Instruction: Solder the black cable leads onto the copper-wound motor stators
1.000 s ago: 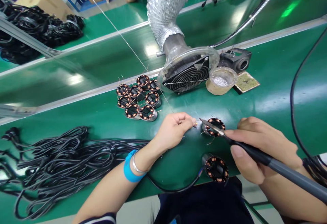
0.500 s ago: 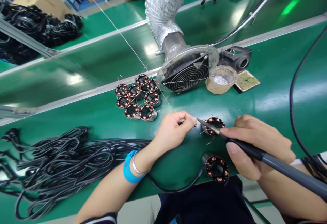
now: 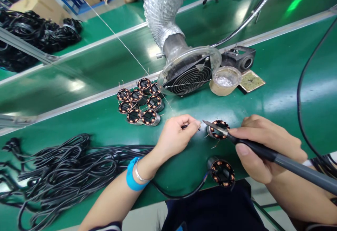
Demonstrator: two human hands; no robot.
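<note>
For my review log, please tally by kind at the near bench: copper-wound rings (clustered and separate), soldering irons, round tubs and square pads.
Clustered copper-wound rings: 8
Separate copper-wound rings: 2
Soldering iron: 1
Round tub: 1
Square pad: 1
Total: 13

Left hand (image 3: 175, 134), to the left of the copper-wound ring (image 3: 223, 123) lying between the hands: thumb and forefinger pinched together, wrist nearly straight, left forearm extending from below left of the ring. Right hand (image 3: 275, 139), to the ring's right: pen-like grip, forefinger above, thumb below, fingers curled, right forearm slanting from below right.
</note>
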